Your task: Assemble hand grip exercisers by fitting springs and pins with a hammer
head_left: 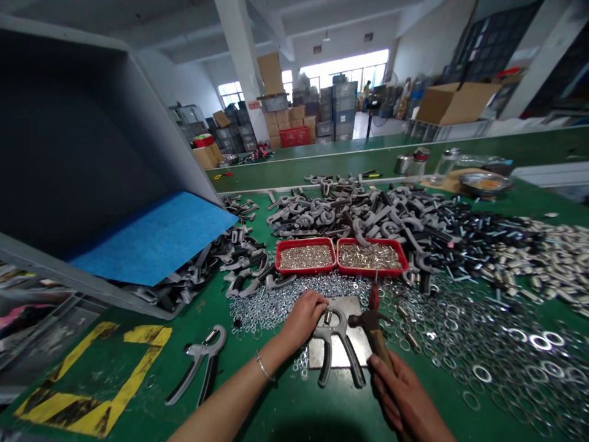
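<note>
One finished-looking gripper (197, 363) lies aside and the heaped handles (368, 212) seem untouched, while the left hand (304, 316) pinches the hand gripper (332, 331) on the steel plate (339, 359) and the right hand (405, 399) clenches a hammer (375, 334).

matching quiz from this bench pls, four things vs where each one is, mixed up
Things:
1 wooden-handled hammer
2 grey metal hand-grip tool
3 pair of red plastic trays
4 blue foam sheet

Places:
A inside the big grey bin
B on the square steel plate, left hand on its top
C in the right hand
D beyond the plate, before the pile of grey handles

Pairs: 1-C, 2-B, 3-D, 4-A
</note>
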